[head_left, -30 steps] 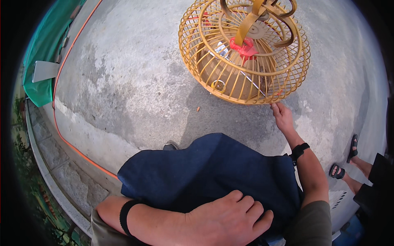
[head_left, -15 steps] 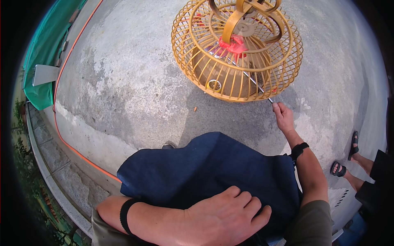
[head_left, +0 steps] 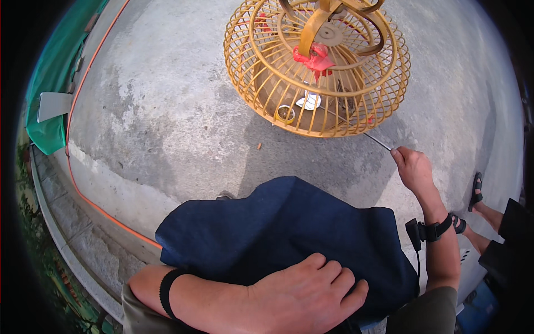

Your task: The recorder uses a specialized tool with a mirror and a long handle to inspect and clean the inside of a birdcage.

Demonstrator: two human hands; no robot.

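Note:
A round bamboo birdcage (head_left: 384, 106) stands on the concrete ahead, its curved wooden handle on top and a red cloth (head_left: 315, 58) tied at its crown. My right hand (head_left: 414, 168) is closed around the end of a long-handled metal spoon (head_left: 379, 142). The shaft passes between the lower bars, and its broad, shiny head lies inside the cage. Near that head sits a small yellow-rimmed cup (head_left: 285, 114) with feed-like bits in it. My left hand (head_left: 307, 289) rests on the dark blue apron (head_left: 278, 222) over my lap, fingers curled under and their tips hidden.
Along the left runs an orange hose (head_left: 100, 209) beside a stone kerb, with a green sheet (head_left: 47, 119) and a pale panel (head_left: 54, 107) farther up. A person's sandalled feet (head_left: 476, 192) are at the right. A small brown scrap (head_left: 259, 146) lies on the ground.
My right hand has drawn back to the right and slightly down, pulling more of the shaft out. The spoon's head has come toward the cage's near side. The left hand stays put.

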